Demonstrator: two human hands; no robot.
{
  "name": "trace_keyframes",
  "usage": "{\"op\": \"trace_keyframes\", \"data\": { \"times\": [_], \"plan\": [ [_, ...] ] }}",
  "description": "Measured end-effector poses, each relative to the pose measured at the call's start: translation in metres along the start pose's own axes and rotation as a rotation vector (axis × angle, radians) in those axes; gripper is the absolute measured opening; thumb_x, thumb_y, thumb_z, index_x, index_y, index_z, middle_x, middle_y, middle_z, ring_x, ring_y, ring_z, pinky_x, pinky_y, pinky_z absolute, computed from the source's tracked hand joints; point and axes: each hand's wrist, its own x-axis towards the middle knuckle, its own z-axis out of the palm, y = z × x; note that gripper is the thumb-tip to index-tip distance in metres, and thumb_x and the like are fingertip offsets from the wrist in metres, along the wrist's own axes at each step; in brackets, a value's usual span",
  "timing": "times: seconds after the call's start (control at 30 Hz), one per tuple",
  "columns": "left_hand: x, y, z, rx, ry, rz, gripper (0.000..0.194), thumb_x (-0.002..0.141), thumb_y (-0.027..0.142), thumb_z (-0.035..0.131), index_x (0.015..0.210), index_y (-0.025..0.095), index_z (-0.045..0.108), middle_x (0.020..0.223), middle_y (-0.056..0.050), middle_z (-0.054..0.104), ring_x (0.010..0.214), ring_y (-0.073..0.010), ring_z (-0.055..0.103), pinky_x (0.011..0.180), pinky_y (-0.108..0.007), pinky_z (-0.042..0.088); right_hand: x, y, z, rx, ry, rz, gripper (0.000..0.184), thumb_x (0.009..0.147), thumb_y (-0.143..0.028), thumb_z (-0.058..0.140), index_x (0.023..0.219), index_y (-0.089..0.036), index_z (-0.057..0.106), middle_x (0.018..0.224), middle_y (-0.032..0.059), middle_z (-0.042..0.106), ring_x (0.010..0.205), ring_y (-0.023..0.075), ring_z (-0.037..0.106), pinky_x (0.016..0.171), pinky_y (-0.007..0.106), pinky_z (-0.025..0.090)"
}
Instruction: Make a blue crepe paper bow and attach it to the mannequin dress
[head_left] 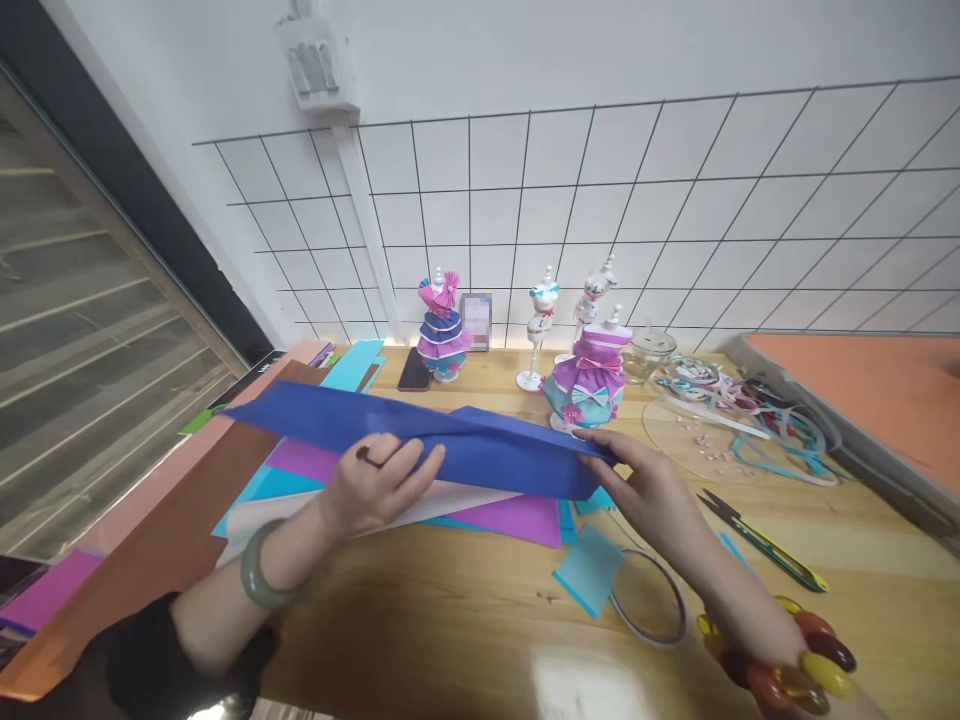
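A long dark-blue sheet [510,460], paper or thin cloth, is folded lengthwise and stretched between my hands above the table. My right hand [637,475] pinches its right end between thumb and fingers. Curled fingers of my left hand [386,480] grip the sheet's front edge near the middle; the thumb is hidden. Under the blue sheet lie a purple sheet [517,518], a whitish sheet [262,512] and light-blue sheets. Close to my right wrist are a small light-blue square [592,568], a roll of tape [682,610] and yellow-green thread snips [780,550].
Mini dress forms, including one in a pink-and-blue dress [442,330] and one in a purple-and-teal dress [589,375], stand along the back. A phone [414,370] lies at back left. Ribbons [780,420], a glass jar [651,355] and a grey-edged orange board [862,390] are right.
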Motion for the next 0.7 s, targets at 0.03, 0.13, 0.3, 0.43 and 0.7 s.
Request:
{"op": "trace_keyframes", "data": {
  "times": [0.03,0.13,0.3,0.43,0.7],
  "plan": [
    [-0.008,0.012,0.007,0.028,0.018,-0.033,0.039,0.083,0.01,0.044,0.116,0.031,0.052,0.087,-0.006,0.062,0.07,-0.0151,0.055,0.062,-0.03,0.047,0.001,0.006,0.004,-0.013,-0.019,-0.009,0.03,0.083,-0.032,0.048,0.106,-0.02,0.062,0.105,0.0082,0.067,0.096,0.0239,0.062,0.081,0.038,0.049],
    [-0.032,0.046,0.026,-0.029,-0.13,-0.086,0.041,0.081,0.007,0.043,0.116,0.025,0.053,0.097,-0.01,0.061,0.073,-0.0162,0.055,0.058,-0.027,0.047,-0.004,0.022,0.017,-0.025,-0.133,0.004,0.03,0.084,-0.032,0.047,0.106,-0.019,0.062,0.106,0.0087,0.067,0.097,0.0238,0.062,0.084,0.039,0.049],
    [-0.043,0.06,0.035,-0.341,-0.309,-0.154,0.037,0.082,0.034,0.051,0.116,0.018,0.054,0.107,-0.014,0.057,0.088,-0.0222,0.054,0.066,-0.033,0.051,-0.015,0.04,0.031,0.047,-0.25,0.044,0.031,0.082,-0.031,0.049,0.109,-0.02,0.061,0.11,0.0081,0.065,0.1,0.0235,0.061,0.085,0.038,0.048],
    [-0.029,0.042,0.038,-0.414,-0.22,-0.242,0.032,0.085,0.033,0.047,0.111,0.016,0.056,0.099,-0.012,0.058,0.085,-0.02,0.055,0.072,-0.034,0.049,-0.017,0.042,0.035,0.112,-0.22,0.126,0.039,0.081,-0.034,0.052,0.115,-0.017,0.057,0.102,0.0089,0.068,0.094,0.0222,0.063,0.081,0.036,0.05],
    [-0.002,0.022,0.04,-0.514,-0.328,-0.222,0.039,0.081,0.03,0.055,0.119,0.021,0.049,0.102,-0.009,0.057,0.098,-0.022,0.05,0.083,-0.038,0.041,-0.039,0.03,0.025,0.093,-0.234,0.025,0.025,0.083,-0.03,0.049,0.102,-0.022,0.063,0.092,0.0067,0.067,0.087,0.0199,0.062,0.075,0.033,0.051]
  ]
}}
